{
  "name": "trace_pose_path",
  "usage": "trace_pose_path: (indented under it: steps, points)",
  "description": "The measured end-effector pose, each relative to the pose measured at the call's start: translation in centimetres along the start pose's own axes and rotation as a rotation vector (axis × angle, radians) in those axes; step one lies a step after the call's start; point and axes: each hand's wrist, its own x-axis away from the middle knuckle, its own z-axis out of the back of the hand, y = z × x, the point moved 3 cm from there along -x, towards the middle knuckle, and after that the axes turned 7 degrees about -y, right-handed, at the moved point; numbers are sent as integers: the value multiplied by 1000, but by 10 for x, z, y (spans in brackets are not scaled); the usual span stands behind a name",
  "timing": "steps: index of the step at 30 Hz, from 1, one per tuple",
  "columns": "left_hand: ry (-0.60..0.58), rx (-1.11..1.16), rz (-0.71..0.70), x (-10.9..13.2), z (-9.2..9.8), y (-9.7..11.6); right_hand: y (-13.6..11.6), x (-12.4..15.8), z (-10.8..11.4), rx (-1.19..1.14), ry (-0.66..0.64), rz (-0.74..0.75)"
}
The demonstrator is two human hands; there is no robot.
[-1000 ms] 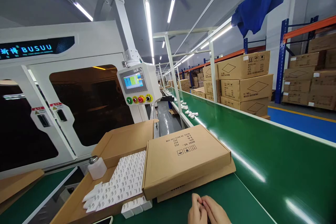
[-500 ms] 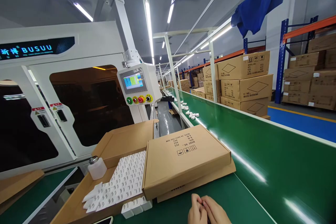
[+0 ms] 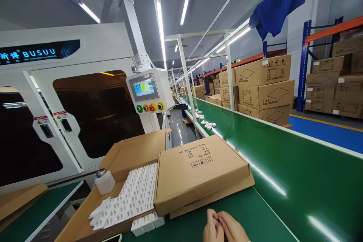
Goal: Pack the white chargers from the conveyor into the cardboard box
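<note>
My left hand point(image 3: 212, 228) and my right hand point(image 3: 231, 228) rest together at the bottom edge of the view, above the green work surface. Their fingers are curled and pressed against each other; whatever lies between them, if anything, is hidden. Just beyond them sits a closed flat cardboard box point(image 3: 198, 177) with printed symbols, lying on another piece of cardboard. To its left, an open cardboard box point(image 3: 76, 215) holds rows of white plug adapters point(image 3: 136, 189) with metal pins. Several more white adapters point(image 3: 147, 224) stand in a short row in front of that box.
A white bottle with a metal cap point(image 3: 104, 181) stands in the open box. A phone point(image 3: 113, 238) shows partly at the bottom edge. Rightward runs a green conveyor belt point(image 3: 283, 151) with white pieces farther along. A control panel point(image 3: 150, 90) hangs before a large white machine point(image 3: 93, 45).
</note>
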Motion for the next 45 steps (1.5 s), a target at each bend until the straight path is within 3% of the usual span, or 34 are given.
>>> trace_pose_path:
  steps: [9, 22, 45]
  points:
    - [-35, -8, -28, -2, -2, -6, 2, 0, -3, 4, 32, -6]
    - [9, -29, 25, 0, 4, 4, 1, 0, 1, 17, -39, 16]
    - [-18, 21, 29, 2, 8, 13, 2, -1, -1, 24, -23, 8]
